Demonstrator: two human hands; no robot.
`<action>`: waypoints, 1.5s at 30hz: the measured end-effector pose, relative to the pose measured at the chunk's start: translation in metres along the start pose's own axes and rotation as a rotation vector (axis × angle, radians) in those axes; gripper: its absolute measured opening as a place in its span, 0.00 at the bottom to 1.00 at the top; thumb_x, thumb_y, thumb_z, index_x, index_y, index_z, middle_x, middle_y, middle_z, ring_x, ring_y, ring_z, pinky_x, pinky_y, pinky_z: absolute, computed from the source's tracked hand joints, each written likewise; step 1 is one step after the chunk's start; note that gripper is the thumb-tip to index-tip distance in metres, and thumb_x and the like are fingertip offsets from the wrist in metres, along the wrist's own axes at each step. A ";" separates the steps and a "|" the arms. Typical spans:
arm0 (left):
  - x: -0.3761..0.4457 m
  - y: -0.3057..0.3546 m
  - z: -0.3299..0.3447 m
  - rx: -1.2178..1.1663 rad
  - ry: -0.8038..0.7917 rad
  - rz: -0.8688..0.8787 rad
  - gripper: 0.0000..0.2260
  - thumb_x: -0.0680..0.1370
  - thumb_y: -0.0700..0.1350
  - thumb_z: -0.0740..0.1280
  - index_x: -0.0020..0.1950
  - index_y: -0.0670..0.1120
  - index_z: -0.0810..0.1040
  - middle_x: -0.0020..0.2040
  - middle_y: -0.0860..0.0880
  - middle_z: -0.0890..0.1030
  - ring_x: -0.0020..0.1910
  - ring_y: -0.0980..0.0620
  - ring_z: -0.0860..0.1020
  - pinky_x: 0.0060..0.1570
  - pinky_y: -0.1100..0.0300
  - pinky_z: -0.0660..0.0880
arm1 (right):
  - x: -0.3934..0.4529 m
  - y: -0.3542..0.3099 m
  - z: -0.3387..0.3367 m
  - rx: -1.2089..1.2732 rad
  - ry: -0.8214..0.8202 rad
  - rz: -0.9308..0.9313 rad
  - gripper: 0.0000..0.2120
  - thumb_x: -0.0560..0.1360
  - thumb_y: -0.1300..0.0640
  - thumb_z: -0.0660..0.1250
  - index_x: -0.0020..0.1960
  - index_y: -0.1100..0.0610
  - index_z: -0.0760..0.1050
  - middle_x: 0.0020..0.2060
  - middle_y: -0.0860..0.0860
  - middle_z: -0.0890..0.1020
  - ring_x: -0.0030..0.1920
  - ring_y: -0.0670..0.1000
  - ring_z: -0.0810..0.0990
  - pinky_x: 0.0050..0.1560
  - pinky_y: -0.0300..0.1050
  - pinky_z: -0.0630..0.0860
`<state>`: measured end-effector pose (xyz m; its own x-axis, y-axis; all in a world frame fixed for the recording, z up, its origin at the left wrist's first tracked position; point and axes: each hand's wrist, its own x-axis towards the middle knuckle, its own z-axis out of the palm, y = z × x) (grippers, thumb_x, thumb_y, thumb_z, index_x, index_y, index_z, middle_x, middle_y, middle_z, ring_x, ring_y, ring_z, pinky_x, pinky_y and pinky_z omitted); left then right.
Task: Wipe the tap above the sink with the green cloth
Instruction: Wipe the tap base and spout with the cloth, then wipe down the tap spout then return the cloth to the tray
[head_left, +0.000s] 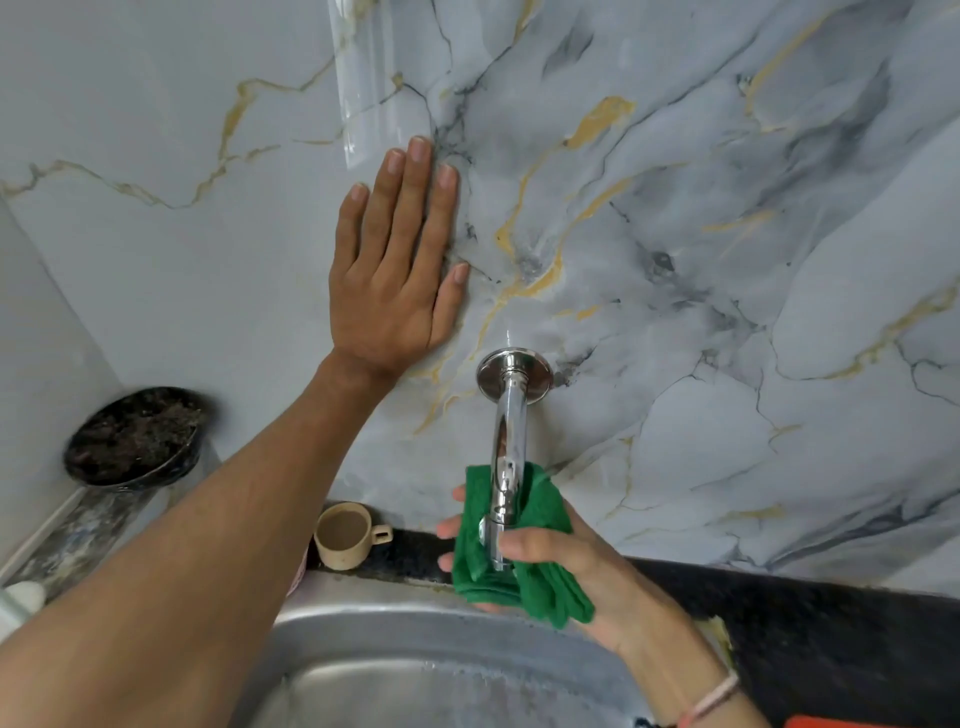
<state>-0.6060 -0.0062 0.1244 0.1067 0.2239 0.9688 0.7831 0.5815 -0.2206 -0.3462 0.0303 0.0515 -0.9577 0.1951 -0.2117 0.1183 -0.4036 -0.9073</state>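
Note:
A chrome tap comes out of the marble wall from a round flange and curves down over the steel sink. My right hand holds the green cloth under and around the tap's lower end, thumb pressed over the spout. The cloth wraps the spout from below and hangs off my palm. My left hand lies flat on the wall, fingers spread, up and to the left of the tap's flange.
A beige cup stands on the dark ledge behind the sink, left of the tap. A round dark-lidded jar sits in the left corner. Black counter runs to the right of the sink.

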 end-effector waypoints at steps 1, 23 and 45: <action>0.000 0.000 0.000 -0.002 0.001 -0.001 0.29 0.84 0.52 0.51 0.84 0.42 0.55 0.80 0.37 0.68 0.80 0.39 0.65 0.81 0.44 0.60 | -0.008 0.002 -0.001 -0.018 0.064 -0.021 0.26 0.64 0.50 0.82 0.60 0.53 0.83 0.61 0.61 0.86 0.62 0.67 0.84 0.61 0.63 0.83; 0.015 0.020 -0.042 -0.030 -0.265 -0.103 0.28 0.86 0.51 0.54 0.84 0.40 0.56 0.82 0.36 0.63 0.83 0.39 0.60 0.82 0.41 0.61 | -0.043 0.029 0.045 -1.589 0.422 -0.623 0.43 0.67 0.57 0.80 0.78 0.50 0.66 0.84 0.55 0.56 0.84 0.58 0.50 0.73 0.50 0.69; -0.106 0.444 -0.334 -1.159 -1.545 -1.287 0.18 0.73 0.38 0.80 0.59 0.37 0.78 0.49 0.40 0.83 0.42 0.49 0.80 0.39 0.58 0.80 | -0.385 0.092 -0.185 -0.034 0.805 0.253 0.16 0.76 0.64 0.74 0.62 0.68 0.81 0.54 0.68 0.85 0.45 0.59 0.88 0.42 0.47 0.84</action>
<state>-0.0651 -0.0331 -0.0380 -0.4915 0.7756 -0.3961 -0.0038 0.4529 0.8916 0.0818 0.0837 -0.0176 -0.4238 0.6852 -0.5924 0.3243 -0.4959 -0.8055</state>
